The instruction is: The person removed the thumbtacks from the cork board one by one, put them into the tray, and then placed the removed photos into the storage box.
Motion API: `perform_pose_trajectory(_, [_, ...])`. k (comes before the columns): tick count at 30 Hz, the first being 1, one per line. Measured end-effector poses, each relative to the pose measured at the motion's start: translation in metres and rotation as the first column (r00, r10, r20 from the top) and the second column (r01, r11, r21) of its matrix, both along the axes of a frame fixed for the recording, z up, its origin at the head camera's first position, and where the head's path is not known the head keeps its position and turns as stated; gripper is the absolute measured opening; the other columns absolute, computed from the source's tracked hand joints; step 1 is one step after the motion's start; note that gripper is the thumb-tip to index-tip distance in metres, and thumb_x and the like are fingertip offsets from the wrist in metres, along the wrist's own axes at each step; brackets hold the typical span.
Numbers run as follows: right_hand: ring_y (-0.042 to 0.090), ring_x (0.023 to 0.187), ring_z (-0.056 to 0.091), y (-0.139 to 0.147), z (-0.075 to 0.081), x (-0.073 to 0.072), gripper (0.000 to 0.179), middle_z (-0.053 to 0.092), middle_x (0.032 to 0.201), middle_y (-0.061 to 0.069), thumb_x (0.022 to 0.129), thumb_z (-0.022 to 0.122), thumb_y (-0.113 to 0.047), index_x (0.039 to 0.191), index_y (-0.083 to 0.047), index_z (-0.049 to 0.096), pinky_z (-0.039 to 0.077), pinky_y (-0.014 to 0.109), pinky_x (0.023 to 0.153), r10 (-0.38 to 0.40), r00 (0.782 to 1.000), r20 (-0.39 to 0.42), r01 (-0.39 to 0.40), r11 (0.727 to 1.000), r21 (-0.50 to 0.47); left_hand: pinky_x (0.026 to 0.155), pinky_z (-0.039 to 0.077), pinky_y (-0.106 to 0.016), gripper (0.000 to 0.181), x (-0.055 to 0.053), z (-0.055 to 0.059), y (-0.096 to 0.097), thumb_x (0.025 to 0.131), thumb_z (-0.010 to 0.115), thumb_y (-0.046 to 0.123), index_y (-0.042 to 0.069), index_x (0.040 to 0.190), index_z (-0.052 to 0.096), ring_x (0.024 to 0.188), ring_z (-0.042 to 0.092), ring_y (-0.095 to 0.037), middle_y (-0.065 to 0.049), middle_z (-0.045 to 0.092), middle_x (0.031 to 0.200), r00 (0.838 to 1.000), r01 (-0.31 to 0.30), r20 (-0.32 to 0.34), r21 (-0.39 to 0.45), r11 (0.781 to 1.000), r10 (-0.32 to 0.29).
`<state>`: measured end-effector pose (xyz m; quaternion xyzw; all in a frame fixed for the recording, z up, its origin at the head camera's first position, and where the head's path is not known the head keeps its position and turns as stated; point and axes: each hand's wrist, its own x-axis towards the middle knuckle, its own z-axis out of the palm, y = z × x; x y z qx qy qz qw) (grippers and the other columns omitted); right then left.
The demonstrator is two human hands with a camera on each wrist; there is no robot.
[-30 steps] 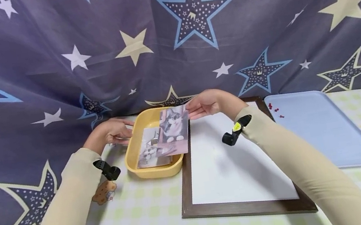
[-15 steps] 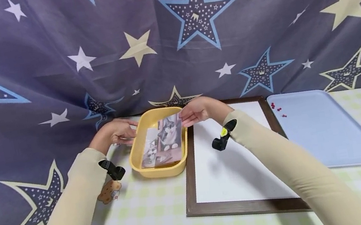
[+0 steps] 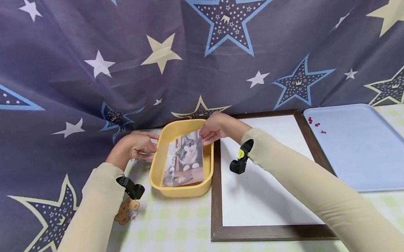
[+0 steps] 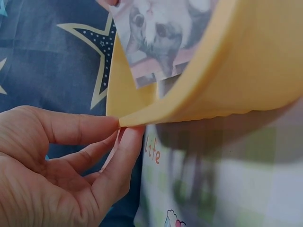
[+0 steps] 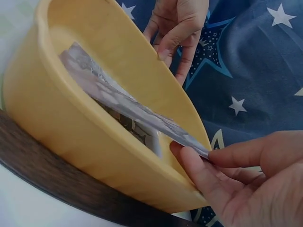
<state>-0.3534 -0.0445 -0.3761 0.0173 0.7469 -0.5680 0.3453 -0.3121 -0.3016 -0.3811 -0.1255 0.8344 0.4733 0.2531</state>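
Observation:
A cat photo (image 3: pixel 190 157) slants inside the yellow basin (image 3: pixel 186 191), pinched at its upper right edge between the thumb and fingers of my right hand (image 3: pixel 215 128). Beneath it, another photo (image 3: pixel 169 171) lies in the basin, mostly covered. At the basin's left rim is my left hand (image 3: pixel 135 147); the left wrist view shows its thumb and fingers (image 4: pixel 130 146) pinching that rim. In the right wrist view the held photo (image 5: pixel 128 106) appears almost edge-on, its far end down in the basin.
Right of the basin lies a whiteboard (image 3: pixel 254 197) with a dark brown frame (image 3: pixel 276 234). A light blue tray (image 3: pixel 374 146) farther right carries several small red pins (image 3: pixel 317 124). A star-patterned curtain (image 3: pixel 217 74) hangs behind the checked tablecloth (image 3: pixel 188 235).
My right hand has moved left and down, bringing the held photo from over the basin's right edge into the basin above the other photo. The left hand stays at the rim.

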Motion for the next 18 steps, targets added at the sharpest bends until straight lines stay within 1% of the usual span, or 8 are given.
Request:
perform_pose_trajectory(2, [0.02,0.061,0.067,-0.001,-0.002,-0.001,0.009,0.064,0.074,0.012,0.099,0.055,0.005,0.094,0.007,0.062,0.057,0.038,0.1,-0.018,1.0,-0.011,0.018,1.0,-0.01,0.072,0.06,-0.024,0.07,-0.001,0.001,0.001,0.09,0.051,-0.011,0.0,0.156,0.032,0.076,0.061,-0.005,-0.019,0.056,0.131,1.0,0.007,-0.002,-0.004,1.0,-0.007])
perform_pose_trajectory(4, [0.02,0.06,0.067,-0.002,-0.002,-0.001,0.008,0.064,0.075,0.013,0.098,0.055,0.006,0.094,0.008,0.062,0.057,0.039,0.101,-0.034,0.999,-0.026,0.034,0.999,-0.008,0.072,0.059,-0.024,0.07,-0.002,0.001,0.002,0.089,0.051,-0.011,0.0,0.155,0.033,0.077,0.062,-0.005,-0.019,0.055,0.132,1.0,0.005,-0.001,-0.007,1.0,-0.005])
perform_pose_trajectory(7, [0.02,0.062,0.066,-0.005,-0.001,-0.001,0.009,0.063,0.079,0.015,0.096,0.057,0.008,0.1,0.011,0.064,0.058,0.039,0.098,-0.047,0.998,-0.052,0.048,0.999,0.022,0.071,0.06,-0.024,0.069,-0.001,0.002,0.002,0.089,0.053,-0.012,0.001,0.155,0.036,0.077,0.062,-0.007,-0.019,0.057,0.132,1.0,-0.011,-0.007,-0.015,1.0,0.011])
perform_pose_trajectory(10, [0.021,0.062,0.065,-0.008,-0.001,-0.001,0.011,0.063,0.079,0.015,0.094,0.058,0.009,0.102,0.013,0.065,0.059,0.04,0.097,-0.057,0.996,-0.075,0.06,0.997,0.048,0.071,0.06,-0.024,0.069,-0.002,0.003,0.003,0.089,0.053,-0.011,0.002,0.154,0.037,0.078,0.062,-0.008,-0.017,0.057,0.129,1.0,-0.026,-0.004,-0.014,1.0,0.025])
perform_pose_trajectory(12, [0.022,0.063,0.064,-0.011,-0.001,-0.001,0.01,0.062,0.079,0.015,0.094,0.058,0.009,0.101,0.013,0.064,0.059,0.04,0.097,-0.063,0.995,-0.078,0.067,0.996,0.053,0.071,0.06,-0.024,0.068,-0.002,0.003,0.003,0.09,0.053,-0.011,0.002,0.155,0.036,0.079,0.062,-0.008,-0.016,0.058,0.127,1.0,-0.027,0.0,-0.009,1.0,0.027])
perform_pose_trajectory(15, [0.023,0.062,0.064,-0.014,-0.003,-0.001,0.002,0.061,0.079,0.015,0.093,0.059,0.011,0.093,0.01,0.061,0.058,0.041,0.098,-0.073,0.994,-0.076,0.077,0.996,0.047,0.072,0.06,-0.024,0.068,-0.002,0.003,0.002,0.09,0.051,-0.011,0.002,0.155,0.035,0.078,0.062,-0.007,-0.014,0.058,0.124,1.0,-0.019,0.007,-0.004,1.0,0.019])
perform_pose_trajectory(18, [0.023,0.061,0.064,-0.017,-0.005,-0.001,0.006,0.06,0.079,0.015,0.092,0.059,0.012,0.088,0.008,0.058,0.057,0.042,0.099,-0.069,0.995,-0.076,0.072,0.997,0.038,0.072,0.06,-0.024,0.068,-0.001,0.002,0.001,0.09,0.052,-0.011,0.002,0.154,0.036,0.077,0.062,-0.007,-0.013,0.059,0.122,1.0,-0.021,0.009,-0.011,1.0,0.021])
